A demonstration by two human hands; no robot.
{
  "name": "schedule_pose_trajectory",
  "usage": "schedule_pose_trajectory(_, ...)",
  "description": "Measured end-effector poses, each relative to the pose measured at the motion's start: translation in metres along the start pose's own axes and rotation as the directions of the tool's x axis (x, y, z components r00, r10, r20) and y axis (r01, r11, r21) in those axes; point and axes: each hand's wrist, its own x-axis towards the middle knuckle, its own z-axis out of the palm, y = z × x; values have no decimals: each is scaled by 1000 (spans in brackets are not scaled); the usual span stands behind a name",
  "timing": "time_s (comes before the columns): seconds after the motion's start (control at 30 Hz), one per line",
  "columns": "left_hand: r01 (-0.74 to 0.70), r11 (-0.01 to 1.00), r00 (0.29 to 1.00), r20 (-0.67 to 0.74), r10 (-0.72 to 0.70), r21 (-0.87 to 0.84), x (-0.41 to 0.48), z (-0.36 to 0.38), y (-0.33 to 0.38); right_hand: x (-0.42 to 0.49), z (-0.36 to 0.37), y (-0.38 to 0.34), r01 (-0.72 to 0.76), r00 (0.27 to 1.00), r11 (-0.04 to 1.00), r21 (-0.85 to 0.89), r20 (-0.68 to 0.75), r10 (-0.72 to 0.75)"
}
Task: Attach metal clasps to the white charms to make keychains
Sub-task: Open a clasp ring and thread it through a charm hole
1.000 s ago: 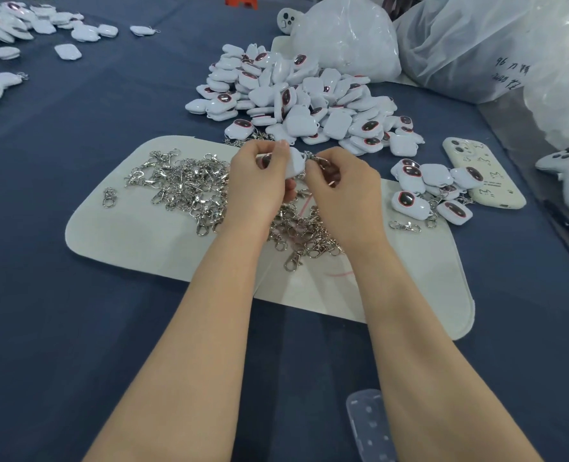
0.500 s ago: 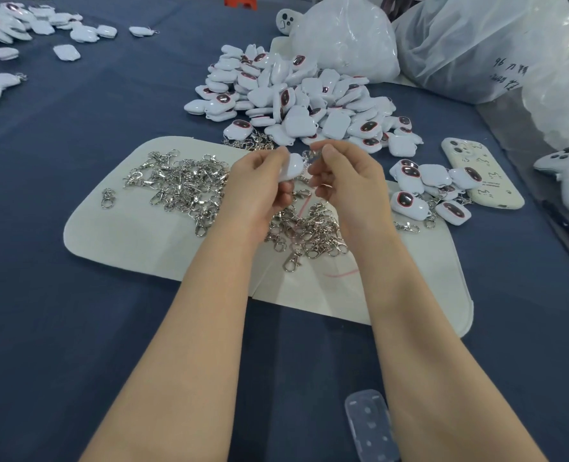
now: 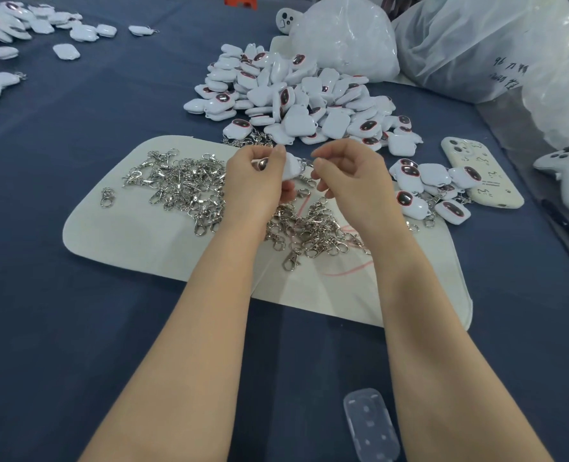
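Above the white mat (image 3: 136,248) on the blue-covered counter (image 3: 43,328), the left hand (image 3: 255,185) holds a white charm (image 3: 289,168). Its grip is closed round the charm, thumb on the top and fingers curled beneath. A metal clasp (image 3: 304,163) sticks out from the charm's right edge. The right hand (image 3: 351,185) sits just beside it with its fingers curled. Its fingertips (image 3: 317,163) reach the clasp, but I cannot tell whether that grip actually pinches the metal or only touches it.

Under both wrists a loose pile of clasps (image 3: 183,185) spreads across the mat. Beyond the hands lies a heap of charms (image 3: 293,101), many showing a dark oval face. To the right a small group of finished keychains (image 3: 426,195) lies at the mat's edge, next to a phone (image 3: 483,175) in a cream case. Plastic bags (image 3: 346,38) stand behind the heap.
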Motion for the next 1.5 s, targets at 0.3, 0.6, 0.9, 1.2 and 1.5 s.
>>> schedule_pose_trajectory(0.3, 32, 995, 999, 7, -32, -99, -1, 1, 0, 0, 2, 1, 28, 998, 997, -75, 50, -24)
schedule_pose_trajectory(0.6, -69, 998, 997, 46, 69, 6, -4, 1, 2, 2, 1, 3, 41, 999, 990, -134, 4, -41)
schedule_pose_trajectory(0.9, -28, 997, 998, 47, 32, -77, -4, 0, 4, 2, 4, 7, 67, 997, 964, -256, -8, -72)
schedule_pose_trajectory(1.2, 102, 973, 989, 123, -78, -205, -5, 2, 5, 0, 10, 5, 154, 976, 967, -205, -120, -181)
schedule_pose_trajectory(1.5, -54, 999, 998, 43, 54, -1, -3, -4, 6, -3, 13, 8, 310, 936, 834, -456, -6, -352)
